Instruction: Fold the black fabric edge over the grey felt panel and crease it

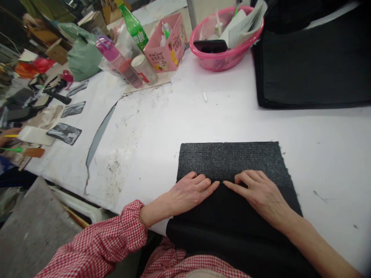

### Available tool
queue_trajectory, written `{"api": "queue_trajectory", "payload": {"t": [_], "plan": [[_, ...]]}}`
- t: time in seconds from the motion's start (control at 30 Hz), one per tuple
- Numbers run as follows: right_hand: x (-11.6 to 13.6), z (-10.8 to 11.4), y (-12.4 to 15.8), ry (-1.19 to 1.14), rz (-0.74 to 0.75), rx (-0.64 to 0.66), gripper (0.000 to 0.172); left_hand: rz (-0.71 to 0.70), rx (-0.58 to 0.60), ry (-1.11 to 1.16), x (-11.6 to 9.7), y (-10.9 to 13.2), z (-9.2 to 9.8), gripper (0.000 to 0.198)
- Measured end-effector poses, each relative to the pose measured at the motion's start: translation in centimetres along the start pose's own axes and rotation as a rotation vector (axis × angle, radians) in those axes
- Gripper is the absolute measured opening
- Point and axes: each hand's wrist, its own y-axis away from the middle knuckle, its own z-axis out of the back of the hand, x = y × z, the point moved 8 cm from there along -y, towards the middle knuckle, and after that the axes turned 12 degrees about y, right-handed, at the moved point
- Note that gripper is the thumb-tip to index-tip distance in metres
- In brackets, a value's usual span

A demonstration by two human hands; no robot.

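Note:
A piece of black fabric (228,208) lies on the white table and drapes over its front edge toward my lap. Along its far side runs a speckled dark grey band (228,154). My left hand (193,191) is closed on the fabric where the smooth part meets the band, fingers bent and thumb pointing right. Opposite it, my right hand (259,193) is closed on the same line, its thumb pointing left. The two thumb tips nearly meet. Part of the fingertips is hidden, so how much cloth they pinch is unclear.
A pink basket (222,61) with papers and a phone stands behind. Stacked black sheets (313,69) lie back right. A pink box (166,48), green bottle (135,29) and purple-capped bottle (118,61) stand back left. A co-worker's hand (8,135) shows far left.

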Motion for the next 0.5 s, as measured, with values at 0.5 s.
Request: {"api": "queue_trajectory", "payload": {"t": [0.5], "plan": [[-2.2, 0.7, 2.4, -0.016, -0.067, -0.012, 0.037, -0.041, 0.029, -0.002, -0.7, -1.7, -0.2, 0.042]]}}
